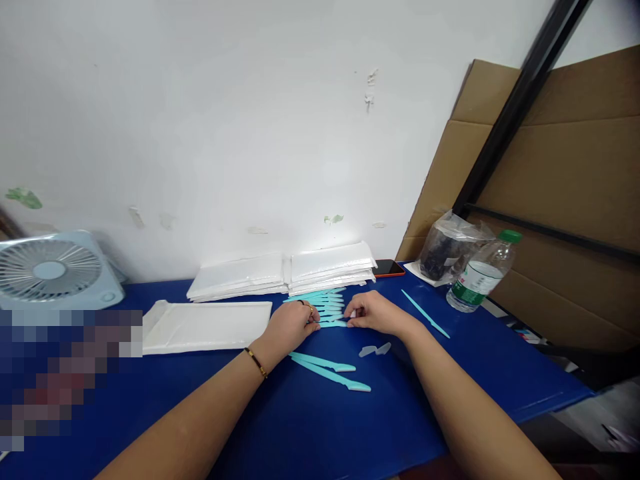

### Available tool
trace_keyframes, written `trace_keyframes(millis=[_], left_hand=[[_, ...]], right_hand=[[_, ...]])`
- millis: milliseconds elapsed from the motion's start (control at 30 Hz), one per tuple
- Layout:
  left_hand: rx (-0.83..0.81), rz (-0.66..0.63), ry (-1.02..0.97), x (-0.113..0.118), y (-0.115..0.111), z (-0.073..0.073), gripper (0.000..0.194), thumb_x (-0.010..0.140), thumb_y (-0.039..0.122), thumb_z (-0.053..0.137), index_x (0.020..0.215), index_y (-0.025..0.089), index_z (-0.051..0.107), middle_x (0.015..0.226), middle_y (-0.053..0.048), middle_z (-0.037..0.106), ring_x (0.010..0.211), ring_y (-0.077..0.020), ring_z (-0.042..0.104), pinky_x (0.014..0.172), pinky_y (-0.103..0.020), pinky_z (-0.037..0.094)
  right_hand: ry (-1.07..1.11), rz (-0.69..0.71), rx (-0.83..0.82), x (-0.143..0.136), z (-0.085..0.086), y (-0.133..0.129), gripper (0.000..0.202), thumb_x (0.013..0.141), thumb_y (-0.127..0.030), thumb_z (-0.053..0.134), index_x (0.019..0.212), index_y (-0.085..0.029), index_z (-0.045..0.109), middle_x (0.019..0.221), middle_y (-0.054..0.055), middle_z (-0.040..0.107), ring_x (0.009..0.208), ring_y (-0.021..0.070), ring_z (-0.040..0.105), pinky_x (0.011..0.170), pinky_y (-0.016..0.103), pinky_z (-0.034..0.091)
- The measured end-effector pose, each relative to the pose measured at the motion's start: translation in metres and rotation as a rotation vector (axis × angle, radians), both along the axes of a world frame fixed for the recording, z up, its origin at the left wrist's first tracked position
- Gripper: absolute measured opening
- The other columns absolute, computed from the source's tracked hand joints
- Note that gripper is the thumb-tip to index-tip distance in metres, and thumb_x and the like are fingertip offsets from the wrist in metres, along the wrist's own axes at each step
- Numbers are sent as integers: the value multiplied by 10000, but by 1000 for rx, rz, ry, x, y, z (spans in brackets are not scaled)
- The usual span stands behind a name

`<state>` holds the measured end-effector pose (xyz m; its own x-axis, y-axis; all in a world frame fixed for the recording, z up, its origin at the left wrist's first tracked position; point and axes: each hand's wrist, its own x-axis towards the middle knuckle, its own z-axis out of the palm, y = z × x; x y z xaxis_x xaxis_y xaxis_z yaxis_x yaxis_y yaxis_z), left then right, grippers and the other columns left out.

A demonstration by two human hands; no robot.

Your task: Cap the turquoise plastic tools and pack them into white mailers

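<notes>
Several turquoise eyebrow razors lie side by side in a row, some with clear caps at their right ends. At the near side of this row, my left hand is closed on the handle of an eyebrow razor. My right hand pinches a small whitish piece, apparently a clear blade cap, by that razor's right end; the fingers partly hide it. Two loose clear caps rest below my right hand. Nearer to me are two more razors, and a single razor lies off to the right.
White packets are stacked in two piles along the wall, with a white pouch in front. A fan stands left. At the right are a phone, a bagged dark item and a bottle on the blue table.
</notes>
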<state>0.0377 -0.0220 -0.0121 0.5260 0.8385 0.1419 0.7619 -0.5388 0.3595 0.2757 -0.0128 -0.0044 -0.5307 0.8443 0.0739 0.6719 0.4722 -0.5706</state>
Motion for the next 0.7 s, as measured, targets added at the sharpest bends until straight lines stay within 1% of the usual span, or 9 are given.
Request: trace_keyframes(millis=[67,133,200,233,267,333,433,567,700], left_hand=[[-41,-41,-42,-2,-2,6,191,740,363,609,840,207,658,846,-21,648,779,-161,576,658,-233,407],[-203,-157,-63,-5,-3,11,246,694,417,648,836,217,664,796,-2,648,708,-137,577,591,-207,404],[-374,-272,-45,-8,-3,12,273,648,434,681,818,219,675,726,15,646,629,-114,571,520,-185,382],[-424,-298,-36,-9,-3,11,271,637,428,689,807,217,679,701,18,645,606,-108,567,501,-180,371],[-442,-298,-32,-9,-2,9,259,639,420,687,794,213,681,682,20,644,590,-105,564,491,-179,363],[-411,-249,-45,-9,0,4,213,671,402,659,756,208,682,659,19,644,580,-103,557,491,-181,353],[-348,-188,-64,-7,2,0,186,691,385,637,730,209,680,661,19,648,584,-106,550,496,-185,344],[-343,-174,-62,-7,3,0,181,680,380,647,727,209,682,658,21,648,582,-107,546,500,-188,340],[-341,-169,-47,-6,3,0,169,678,372,652,724,214,685,653,24,650,575,-107,541,498,-187,332]], right_hand=[[-21,56,-48,9,9,-5,229,639,-342,699,803,-184,711,778,25,648,646,124,570,561,201,415],[-72,136,-151,18,16,-10,259,589,-345,733,793,-188,718,749,9,640,621,115,555,527,190,403],[-136,171,-233,22,18,-13,277,543,-317,758,785,-187,724,698,-6,634,583,106,543,484,180,382],[-165,171,-254,22,17,-13,265,536,-298,760,772,-184,725,667,-12,630,560,102,537,468,177,370],[-184,167,-263,20,16,-13,242,541,-284,756,758,-181,726,643,-15,627,541,97,532,457,176,362],[-194,166,-252,14,13,-12,190,578,-271,733,744,-180,726,626,-15,632,524,92,532,460,178,362],[-179,158,-188,5,11,-11,154,627,-284,705,743,-184,726,650,-7,650,536,94,543,477,185,372],[-192,127,-127,3,13,-11,121,641,-265,696,722,-179,721,647,-3,653,539,100,546,474,194,375],[-159,117,-74,4,9,-8,104,671,-235,669,745,-186,722,685,1,663,573,108,562,499,201,393]])
